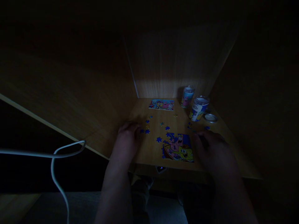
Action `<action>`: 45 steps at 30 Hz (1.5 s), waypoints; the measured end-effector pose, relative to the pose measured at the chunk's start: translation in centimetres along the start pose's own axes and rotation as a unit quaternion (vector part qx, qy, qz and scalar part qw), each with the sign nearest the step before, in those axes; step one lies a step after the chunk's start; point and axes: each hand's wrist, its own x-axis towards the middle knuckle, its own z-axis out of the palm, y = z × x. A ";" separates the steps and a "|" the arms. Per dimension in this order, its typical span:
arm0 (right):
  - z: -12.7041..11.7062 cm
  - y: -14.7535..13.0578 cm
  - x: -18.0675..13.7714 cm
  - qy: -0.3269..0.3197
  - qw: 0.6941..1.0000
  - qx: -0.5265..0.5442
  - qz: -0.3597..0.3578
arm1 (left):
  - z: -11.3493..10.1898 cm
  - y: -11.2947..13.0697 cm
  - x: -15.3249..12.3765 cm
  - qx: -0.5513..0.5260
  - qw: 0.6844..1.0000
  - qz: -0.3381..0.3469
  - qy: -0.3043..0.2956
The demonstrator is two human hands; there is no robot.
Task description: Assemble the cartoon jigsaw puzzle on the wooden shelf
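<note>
A partly joined jigsaw puzzle (178, 148) with cartoon figures lies near the front edge of the wooden surface. Loose puzzle pieces (167, 128) are scattered behind it and to its left. My left hand (128, 134) rests at the left with its fingers curled, beside some blue pieces (147, 131); what is under the fingers is hidden. To the right of the joined puzzle is my right hand (211, 146), thumb and forefinger drawn together. Anything at its fingertips is too dark and small to name. A yellow and dark piece (189, 125) lies just beyond them.
A rectangular cartoon picture (161, 105) lies at the back. Two clear-topped cans (187, 97) (199, 109) stand at the back right, with a round lid (211, 118) beside them. Wooden panels (173, 62) enclose the dim surface. A white cable (54, 174) hangs at left.
</note>
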 end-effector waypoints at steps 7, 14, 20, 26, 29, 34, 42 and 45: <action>0.3 0.2 0.0 0.001 1.000 -0.001 0.011 | -1.6 -0.4 -0.3 0.108 0.994 -0.018 0.009; 0.2 0.2 0.0 -0.007 1.000 -0.004 0.009 | -0.4 0.1 -0.2 0.133 0.990 -0.008 -0.048; 0.4 0.4 0.0 -0.004 1.000 -0.006 0.003 | -0.1 -0.6 -0.2 0.110 0.993 0.018 -0.026; 0.3 0.3 0.1 0.001 1.000 -0.002 0.002 | -0.2 -1.0 0.0 0.094 0.995 0.010 -0.032; 0.2 0.2 0.1 0.000 1.000 -0.001 0.005 | 0.0 -0.8 0.1 0.097 0.994 0.012 -0.050; 0.1 0.0 0.1 -0.009 1.000 0.002 0.002 | -1.1 -0.3 -0.5 0.105 0.993 -0.010 -0.046; -0.1 -0.2 0.1 -0.012 1.000 -0.004 0.009 | -4.7 1.0 -2.2 0.105 0.994 -0.025 0.004; 0.0 -0.1 0.1 -0.014 1.000 -0.010 0.011 | -3.4 1.5 -1.6 0.063 0.998 0.008 -0.017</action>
